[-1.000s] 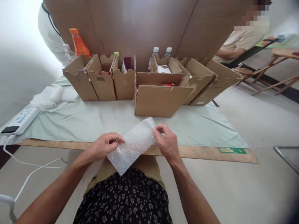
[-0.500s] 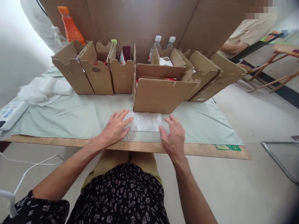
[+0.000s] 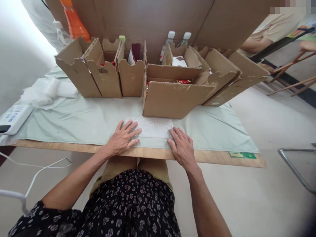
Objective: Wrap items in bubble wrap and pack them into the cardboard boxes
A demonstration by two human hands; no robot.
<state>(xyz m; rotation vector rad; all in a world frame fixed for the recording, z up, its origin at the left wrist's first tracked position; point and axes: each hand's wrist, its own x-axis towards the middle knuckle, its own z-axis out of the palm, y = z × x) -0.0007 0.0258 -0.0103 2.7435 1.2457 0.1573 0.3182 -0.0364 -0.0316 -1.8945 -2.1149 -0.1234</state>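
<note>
A flat piece of bubble wrap [image 3: 154,127] lies on the pale green cloth [image 3: 103,113], close to the table's front edge. My left hand [image 3: 122,139] rests flat with spread fingers at the wrap's left end, fingertips on or beside it. At the opposite end, my right hand [image 3: 182,144] lies palm down, its fingers stretched out and touching the wrap's right edge. Neither hand grips anything. Just behind the wrap stands a wide cardboard box [image 3: 176,100] with red packets inside.
More open cardboard boxes [image 3: 132,79] stand in a row behind, with bottles [image 3: 170,38] beyond them. At the left are crumpled bubble wrap [image 3: 40,90] and a white device [image 3: 14,118]. A green card [image 3: 243,155] marks the right front edge. Another person's arm [image 3: 258,42] shows at the upper right.
Both hands have lowered and flattened, the left with its fingers more widely spread. More of the bubble wrap's left side shows. The view has shifted slightly.
</note>
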